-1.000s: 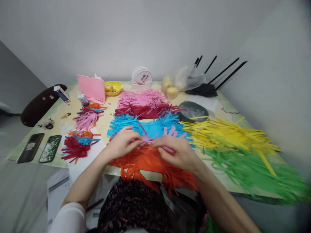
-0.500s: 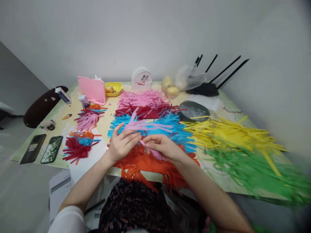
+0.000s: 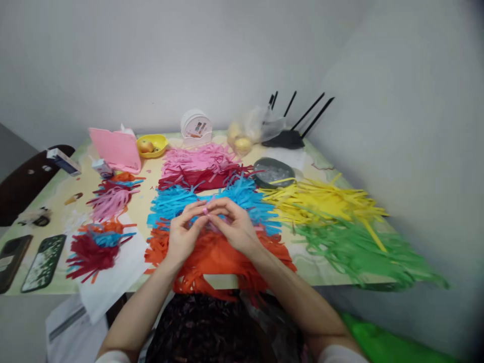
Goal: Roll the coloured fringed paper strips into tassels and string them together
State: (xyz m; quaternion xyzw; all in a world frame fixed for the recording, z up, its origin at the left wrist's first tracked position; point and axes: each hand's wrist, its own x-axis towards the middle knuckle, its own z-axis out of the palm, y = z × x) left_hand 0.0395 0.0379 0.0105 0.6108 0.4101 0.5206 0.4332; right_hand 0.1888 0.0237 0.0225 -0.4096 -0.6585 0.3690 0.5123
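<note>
My left hand (image 3: 186,229) and my right hand (image 3: 234,224) meet over the middle of the table. Fingertips of both pinch a pink paper tassel (image 3: 205,210), most of which my hands hide. Under them lies orange fringed paper (image 3: 212,254), with blue fringed paper (image 3: 242,194) just beyond. Dark red fringed paper (image 3: 200,179) and pink fringed paper (image 3: 200,157) are stacked farther back. At the left, two bundles of mixed tassels rest: one with pink on it (image 3: 111,201), the other with dark red (image 3: 94,252).
Yellow (image 3: 321,201) and green fringed paper (image 3: 363,247) spread at the right, green hanging over the edge. A dark green bowl (image 3: 274,172), black router (image 3: 283,139), yellow fruit bowl (image 3: 161,146) and pink tablet case (image 3: 115,148) stand behind. Two phones (image 3: 44,262) lie left.
My hands have come together, fingertips now meeting on the pink tassel, whose loose strips no longer spread out in view. The camera has turned right, shifting the table leftward.
</note>
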